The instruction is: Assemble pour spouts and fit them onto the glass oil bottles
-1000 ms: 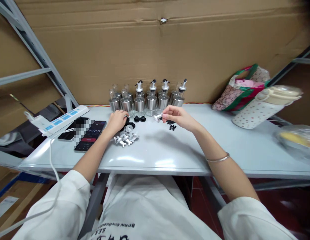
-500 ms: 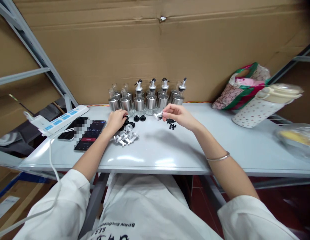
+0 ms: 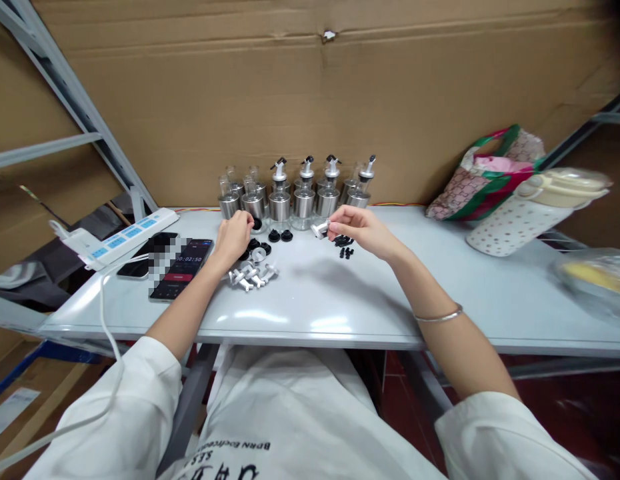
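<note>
My left hand (image 3: pixel 235 235) pinches a black stopper (image 3: pixel 257 225) just above the table, in front of the left bottles. In my right hand (image 3: pixel 357 230) is a silver-white spout piece (image 3: pixel 320 229), held between thumb and fingers. Several glass bottles with steel sleeves (image 3: pixel 279 205) stand in rows behind the hands; some carry silver spouts with black tips (image 3: pixel 307 168). More black stoppers (image 3: pixel 274 235) lie between the hands. Loose silver spout pieces (image 3: pixel 253 275) are piled nearer the front edge. Small black parts (image 3: pixel 347 253) lie below my right hand.
On the left are a power strip (image 3: pixel 135 233) and two phones (image 3: pixel 183 270) with a white cable. A patterned bag (image 3: pixel 477 177), a dotted bottle (image 3: pixel 515 217) and a plastic-wrapped bowl (image 3: pixel 595 277) are at the right. Cardboard (image 3: pixel 215 100) rises behind the table.
My left hand has lifted slightly, bringing a black stopper up from the group on the table. My right hand still holds the spout piece in nearly the same place.
</note>
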Available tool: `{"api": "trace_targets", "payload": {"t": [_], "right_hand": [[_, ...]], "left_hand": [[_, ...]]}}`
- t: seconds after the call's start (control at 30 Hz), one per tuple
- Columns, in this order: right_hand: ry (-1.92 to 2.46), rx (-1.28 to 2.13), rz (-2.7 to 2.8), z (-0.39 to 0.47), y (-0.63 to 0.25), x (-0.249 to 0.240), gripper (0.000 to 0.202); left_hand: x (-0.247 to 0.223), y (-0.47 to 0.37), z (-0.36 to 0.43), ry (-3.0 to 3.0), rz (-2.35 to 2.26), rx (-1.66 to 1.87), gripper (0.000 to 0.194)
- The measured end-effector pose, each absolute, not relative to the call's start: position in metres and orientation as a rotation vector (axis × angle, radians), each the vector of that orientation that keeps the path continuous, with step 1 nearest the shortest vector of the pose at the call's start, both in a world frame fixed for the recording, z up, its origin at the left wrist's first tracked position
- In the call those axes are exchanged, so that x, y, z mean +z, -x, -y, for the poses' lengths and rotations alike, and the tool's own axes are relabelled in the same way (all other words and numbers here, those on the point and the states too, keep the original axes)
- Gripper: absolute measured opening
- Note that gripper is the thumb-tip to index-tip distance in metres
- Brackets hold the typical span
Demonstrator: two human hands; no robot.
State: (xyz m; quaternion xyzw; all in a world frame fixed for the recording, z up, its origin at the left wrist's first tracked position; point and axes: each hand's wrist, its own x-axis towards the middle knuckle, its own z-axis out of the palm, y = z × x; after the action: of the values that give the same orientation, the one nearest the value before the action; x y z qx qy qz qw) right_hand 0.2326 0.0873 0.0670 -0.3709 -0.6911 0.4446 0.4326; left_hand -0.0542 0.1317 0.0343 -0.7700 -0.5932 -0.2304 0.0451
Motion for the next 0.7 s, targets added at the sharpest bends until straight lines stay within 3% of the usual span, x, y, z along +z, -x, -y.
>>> {"api": "trace_targets", "payload": {"t": [0.17, 0.37, 0.7], "right_hand": [[0.923, 1.105, 1.695, -0.09, -0.234, 0.066, 0.039], [0.929, 1.154, 1.626, -0.09, -0.24, 0.069, 0.04], [0.814, 1.403, 1.612, -0.085, -0.232, 0.067, 0.037]], "left_hand": [[0.03, 0.043, -0.128, 2.354, 1.632, -1.153, 0.012], [0.021, 0.017, -0.105, 2.546, 0.998, -1.453, 0.028], [0.011, -0.002, -0.075, 2.692, 0.687, -1.502, 0.03]]}}
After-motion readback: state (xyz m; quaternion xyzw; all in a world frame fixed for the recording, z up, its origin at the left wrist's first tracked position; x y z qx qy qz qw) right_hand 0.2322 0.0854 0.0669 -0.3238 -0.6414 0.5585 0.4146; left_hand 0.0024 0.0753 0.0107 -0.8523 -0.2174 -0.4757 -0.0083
